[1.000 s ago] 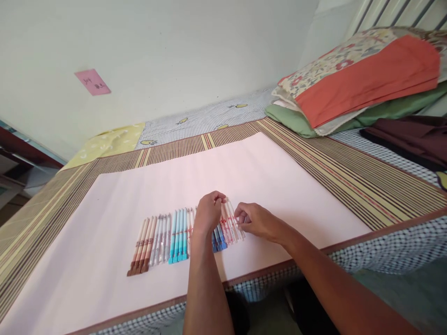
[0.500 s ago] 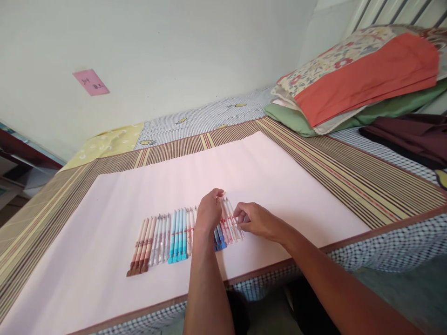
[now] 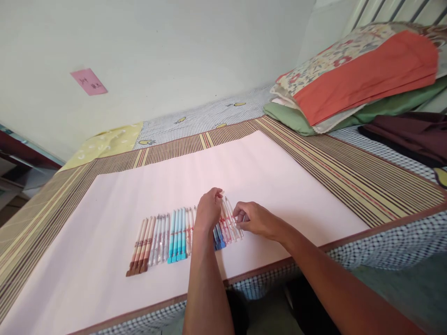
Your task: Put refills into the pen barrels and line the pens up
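A row of slim pens lies side by side on a pale pink sheet (image 3: 115, 204). Brown-ended pens (image 3: 141, 246) are at the left, then clear-and-white pens (image 3: 159, 239), turquoise pens (image 3: 178, 235), dark blue pens (image 3: 218, 237) and white pens with red patterns (image 3: 227, 221). My left hand (image 3: 209, 209) reaches over the row and covers its middle part. Its fingers are bent, with something small and pale at the tips near the pens' far ends. Beside the rightmost white pen, my right hand (image 3: 256, 217) has its fingers curled and pressed together; what they hold is hidden.
The sheet lies on a striped mat (image 3: 335, 181) over a checked bedcover (image 3: 394, 251). Folded bedding with an orange band (image 3: 370, 74) is stacked at the back right, near dark maroon cloth (image 3: 412, 135). A pink note (image 3: 89, 82) is on the wall.
Both hands stay almost where they were at the right part of the pen row. The right hand's fingers have shifted very slightly left; the pens look about the same.
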